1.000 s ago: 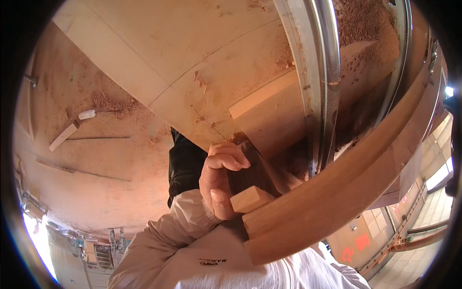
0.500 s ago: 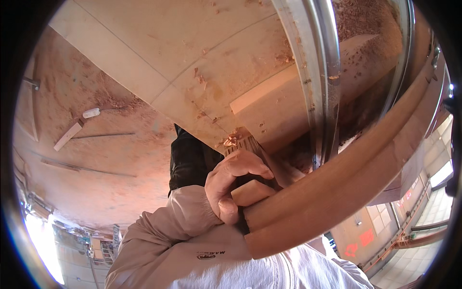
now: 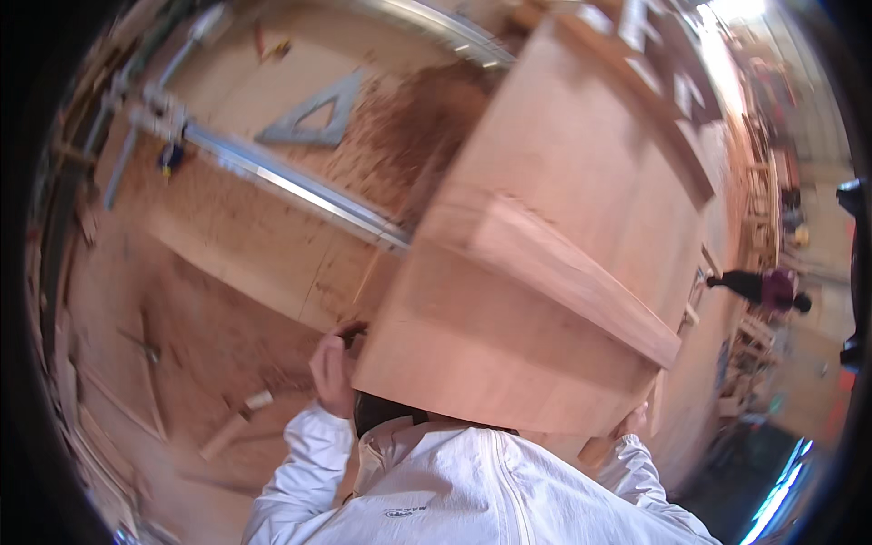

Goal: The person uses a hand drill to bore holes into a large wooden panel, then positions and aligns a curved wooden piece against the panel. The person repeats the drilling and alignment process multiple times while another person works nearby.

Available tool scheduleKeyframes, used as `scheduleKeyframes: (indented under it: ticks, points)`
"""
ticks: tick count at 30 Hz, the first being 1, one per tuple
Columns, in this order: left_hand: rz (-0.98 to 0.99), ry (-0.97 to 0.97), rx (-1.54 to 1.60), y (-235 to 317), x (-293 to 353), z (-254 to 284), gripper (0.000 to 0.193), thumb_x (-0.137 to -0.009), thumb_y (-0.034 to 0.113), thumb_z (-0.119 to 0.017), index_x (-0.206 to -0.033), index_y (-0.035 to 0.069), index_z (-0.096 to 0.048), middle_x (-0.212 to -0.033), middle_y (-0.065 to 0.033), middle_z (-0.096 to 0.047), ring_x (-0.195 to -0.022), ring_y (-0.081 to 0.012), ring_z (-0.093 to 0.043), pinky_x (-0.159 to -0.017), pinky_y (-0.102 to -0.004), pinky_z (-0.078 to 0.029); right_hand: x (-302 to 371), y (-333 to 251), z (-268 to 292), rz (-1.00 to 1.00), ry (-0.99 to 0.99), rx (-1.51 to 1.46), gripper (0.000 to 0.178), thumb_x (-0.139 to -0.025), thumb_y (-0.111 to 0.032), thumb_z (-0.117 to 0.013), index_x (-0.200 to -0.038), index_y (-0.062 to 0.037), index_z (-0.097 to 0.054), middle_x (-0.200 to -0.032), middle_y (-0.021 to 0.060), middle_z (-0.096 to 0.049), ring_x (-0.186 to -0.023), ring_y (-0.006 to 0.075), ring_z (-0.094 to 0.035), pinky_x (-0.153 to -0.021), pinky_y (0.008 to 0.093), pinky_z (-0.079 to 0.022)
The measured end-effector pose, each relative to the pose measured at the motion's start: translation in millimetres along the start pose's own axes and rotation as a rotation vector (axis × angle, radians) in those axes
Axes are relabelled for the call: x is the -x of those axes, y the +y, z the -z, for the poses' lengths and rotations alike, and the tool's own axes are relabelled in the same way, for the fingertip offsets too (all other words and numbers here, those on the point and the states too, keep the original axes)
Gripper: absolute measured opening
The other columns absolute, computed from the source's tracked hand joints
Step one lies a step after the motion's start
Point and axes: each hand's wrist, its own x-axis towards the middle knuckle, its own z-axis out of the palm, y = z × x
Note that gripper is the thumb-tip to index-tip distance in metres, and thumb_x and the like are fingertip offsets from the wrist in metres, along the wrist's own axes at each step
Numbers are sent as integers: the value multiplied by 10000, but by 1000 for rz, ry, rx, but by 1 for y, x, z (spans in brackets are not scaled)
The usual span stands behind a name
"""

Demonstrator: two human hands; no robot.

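A broad, gently curved wooden panel (image 3: 454,354) spreads out in front of my body. Across its face runs a thick wooden strip (image 3: 581,282). My left hand (image 3: 333,371) is at the panel's left edge, its fingers curled against that edge; their tips are partly hidden. At the lower right corner of the panel my right hand (image 3: 636,421) grips the edge, with most of its fingers out of sight underneath. Beside the right hand a small wooden block (image 3: 595,451) shows below the panel.
Left of the panel, a metal clamp bar (image 3: 291,186) crosses a dusty board. Beyond it lie a grey triangular square (image 3: 318,118) and a heap of sawdust (image 3: 427,109). Curved wooden pieces (image 3: 663,136) stand at the far right. A person (image 3: 763,286) is farther off to the right.
The view has swung, and the curved wood seen edge-on before now shows its broad face. My left hand sits farther left, and my right hand has come into view.
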Motion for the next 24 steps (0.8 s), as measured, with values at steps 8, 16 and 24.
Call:
scheduleKeyframes:
  ticks: [8, 16, 24]
  points:
    - [332, -356, -65, 105, -94, -51, 648, -1088, 553, -464, -1343, -19, -631, -1258, -110, -696, -1126, -199, -674, -970, -352, -536, -74, 38, 48, 461, -145, 138, 375, -1108, -342, -512, -1192, -28, -700, -1055, 41, -731, -936, 115, -661, -800, 256, -526]
    - [584, -330, 8, 130, -114, -96, 730, -1031, 644, -516, -1331, -7, -655, -1266, -140, -694, -1094, -211, -678, -948, -372, -539, -142, 3, -44, 26, -769, -596, 545, -1080, -493, -522, -1375, -46, -622, -1244, 78, -704, -1082, 188, -682, -950, 321, -544]
    - [524, -251, -73, 68, -163, -63, 727, -1032, 642, -516, -1328, -7, -657, -1260, -139, -696, -1089, -210, -678, -944, -371, -539, -103, -45, -29, -303, -1016, -741, 775, -1031, -692, -425, -1534, -107, -500, -1485, 93, -590, -1321, 261, -587, -1118, 408, -485]
